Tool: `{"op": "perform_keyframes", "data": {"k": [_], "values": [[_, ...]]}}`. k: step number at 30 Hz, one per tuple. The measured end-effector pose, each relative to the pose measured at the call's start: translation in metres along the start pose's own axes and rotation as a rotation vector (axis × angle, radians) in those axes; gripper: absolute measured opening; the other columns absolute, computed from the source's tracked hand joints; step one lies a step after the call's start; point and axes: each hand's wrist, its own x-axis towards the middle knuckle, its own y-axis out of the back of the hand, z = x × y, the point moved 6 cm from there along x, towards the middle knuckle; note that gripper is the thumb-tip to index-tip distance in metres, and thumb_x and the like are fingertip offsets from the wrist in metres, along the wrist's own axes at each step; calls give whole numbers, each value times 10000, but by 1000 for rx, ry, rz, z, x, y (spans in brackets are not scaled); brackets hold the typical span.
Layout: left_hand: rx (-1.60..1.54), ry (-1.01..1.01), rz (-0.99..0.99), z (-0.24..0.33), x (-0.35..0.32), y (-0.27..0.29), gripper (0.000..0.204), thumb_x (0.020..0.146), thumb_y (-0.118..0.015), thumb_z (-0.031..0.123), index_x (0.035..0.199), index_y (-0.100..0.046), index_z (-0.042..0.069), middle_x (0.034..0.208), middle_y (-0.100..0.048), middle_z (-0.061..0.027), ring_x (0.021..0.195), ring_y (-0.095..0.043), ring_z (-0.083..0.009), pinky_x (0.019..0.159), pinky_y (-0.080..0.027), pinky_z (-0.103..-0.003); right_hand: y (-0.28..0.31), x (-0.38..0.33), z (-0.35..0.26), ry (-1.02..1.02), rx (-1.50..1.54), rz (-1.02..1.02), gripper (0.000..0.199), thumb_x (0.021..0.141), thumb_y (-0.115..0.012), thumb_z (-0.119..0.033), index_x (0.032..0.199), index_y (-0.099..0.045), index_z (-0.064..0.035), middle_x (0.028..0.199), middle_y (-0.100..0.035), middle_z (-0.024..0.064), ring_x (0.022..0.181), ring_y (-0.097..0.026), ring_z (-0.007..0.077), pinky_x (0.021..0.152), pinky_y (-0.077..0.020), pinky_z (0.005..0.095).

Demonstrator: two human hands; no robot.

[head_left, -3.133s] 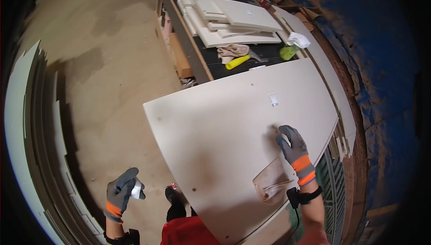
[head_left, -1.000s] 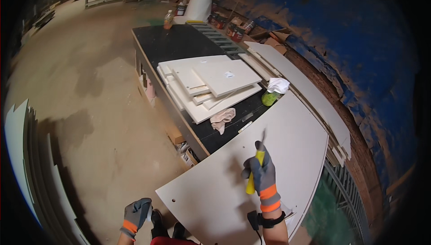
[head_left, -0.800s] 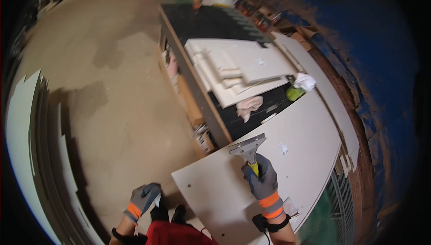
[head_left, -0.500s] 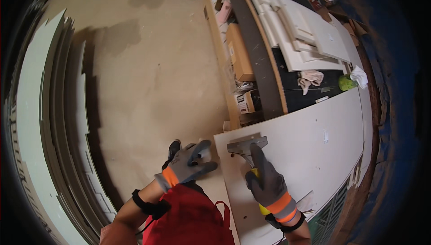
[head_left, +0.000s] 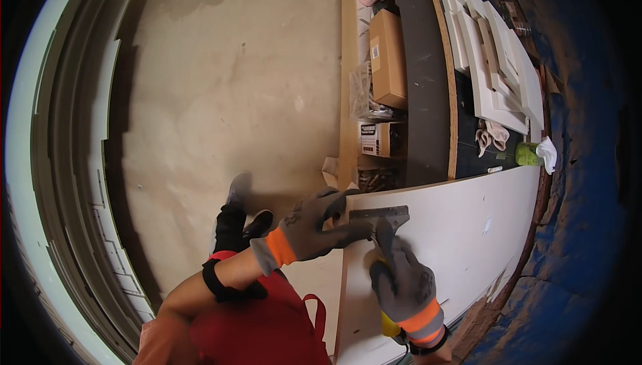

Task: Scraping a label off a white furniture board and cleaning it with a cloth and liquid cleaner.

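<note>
A scraper point(head_left: 378, 214) with a wide metal blade and a yellow handle is in my gloved right hand point(head_left: 404, 278), fingers wrapped round it. Its blade is over the corner of a white panel point(head_left: 445, 231), near the left edge. My gloved left hand point(head_left: 314, 224) reaches to that same corner, thumb and fingers apart. Its fingertips are by the panel's edge and the scraper blade; I cannot tell whether they touch either. The glove hides part of the panel's left edge.
Beyond the panel is a dark bench point(head_left: 428, 97) with cardboard boxes point(head_left: 388, 57) on its shelf. White boards point(head_left: 498, 64), a cloth point(head_left: 491, 136) and a green tissue container point(head_left: 528, 153) lie on top. Long panels point(head_left: 73, 131) are stacked at left. My shoes point(head_left: 257, 223) stand on the floor.
My left hand has moved right, from beside the panel to its corner near the blade. My right hand keeps hold of the scraper. The view has shifted, and a leg now shows.
</note>
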Motion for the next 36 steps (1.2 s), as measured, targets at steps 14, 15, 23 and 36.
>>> {"op": "perform_keyframes", "data": {"k": [14,15,23,36], "values": [[-147,-111,136,9,-2,2,494,779,-732,433,1030,-615,24,846,-558,-148,762,-552,-286,682,-445,-386,7,-2,1,-53,-69,-150,464,822,-566,-166,1271,-529,-54,839,-588,177,603,-595,349,550,-479,417],[-150,-111,139,8,-2,2,494,779,-732,433,1030,-615,24,846,-558,-148,762,-552,-286,682,-445,-386,7,-2,0,-50,-85,-138,467,823,-566,-166,1276,-529,-59,843,-589,180,600,-594,349,548,-479,416],[-147,-131,167,0,-1,-4,424,772,-739,377,913,-584,8,809,-538,-148,713,-527,-305,641,-428,-394,1,0,-7,-54,-147,-107,444,822,-559,-141,1259,-526,-75,849,-591,192,602,-579,369,545,-471,435],[-176,-140,247,-3,5,-3,364,780,-726,319,781,-553,-1,697,-517,-122,579,-508,-280,540,-407,-357,0,12,-8,1,-153,-94,415,817,-548,-114,1223,-538,-30,866,-601,212,640,-573,403,593,-471,459]]}}
